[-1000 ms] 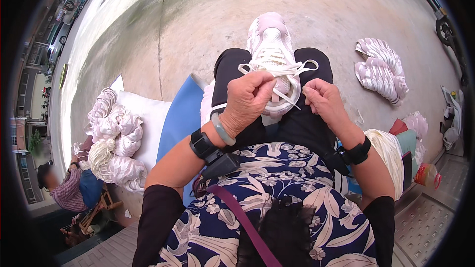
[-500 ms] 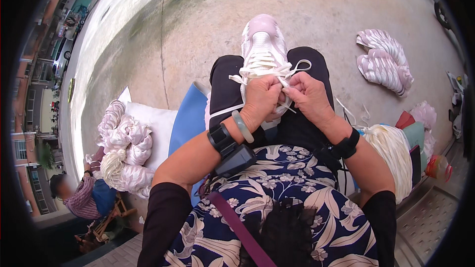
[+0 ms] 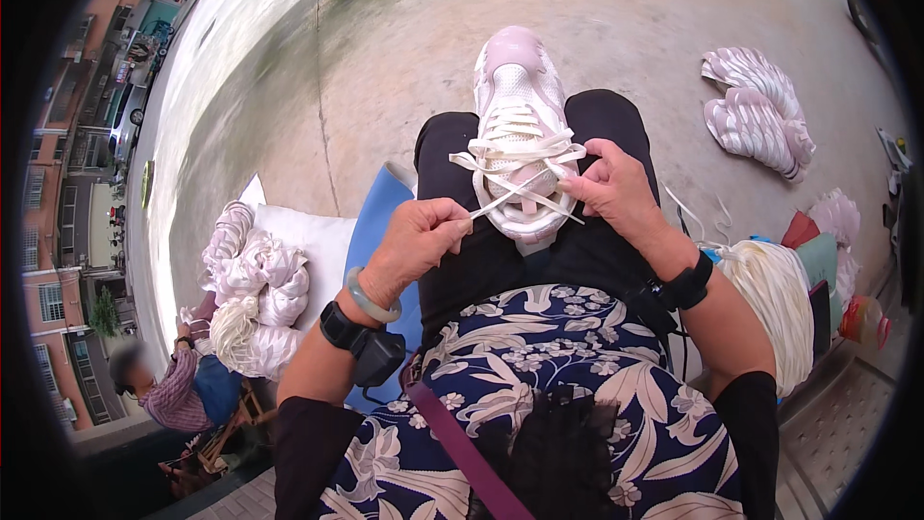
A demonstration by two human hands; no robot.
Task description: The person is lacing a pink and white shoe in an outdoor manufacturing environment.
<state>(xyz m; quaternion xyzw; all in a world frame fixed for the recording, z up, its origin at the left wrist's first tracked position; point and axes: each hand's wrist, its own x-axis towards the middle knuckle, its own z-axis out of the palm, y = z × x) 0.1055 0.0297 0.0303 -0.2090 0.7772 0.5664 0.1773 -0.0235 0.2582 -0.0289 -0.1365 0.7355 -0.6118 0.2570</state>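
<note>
Resting on the person's black-trousered lap, a white and pale pink mesh sneaker [image 3: 518, 125] pointed its toe away from the body, and everything else sat around it. Cream flat shoelaces [image 3: 515, 149] crossed its upper and spread loosely over the tongue. To the sneaker's lower left, the left hand [image 3: 416, 241] was pinched shut on one lace end, drawing it taut out from the shoe toward the person's left; a pale green bangle [image 3: 370, 297] and a black wrist strap with a small box [image 3: 364, 345] sat on that wrist. Just right of the sneaker, the right hand [image 3: 616, 188] touched the shoe's side, its fingertips closed on the laces near the upper eyelets, with a black band [image 3: 685, 285] on its wrist. Below the sneaker lay the navy and white floral blouse [image 3: 539, 395] with a maroon strap [image 3: 462, 448] across it. Left of the sneaker stood a blue cushion [image 3: 377, 221], and farther left a heap of white and pink sneaker uppers [image 3: 252, 274] on a white sack. Well to the sneaker's upper right, two more pink and white shoes [image 3: 758, 111] lay on the concrete ground [image 3: 385, 58]. Far down to the left, another person in a striped shirt [image 3: 173, 390] was seated.
</note>
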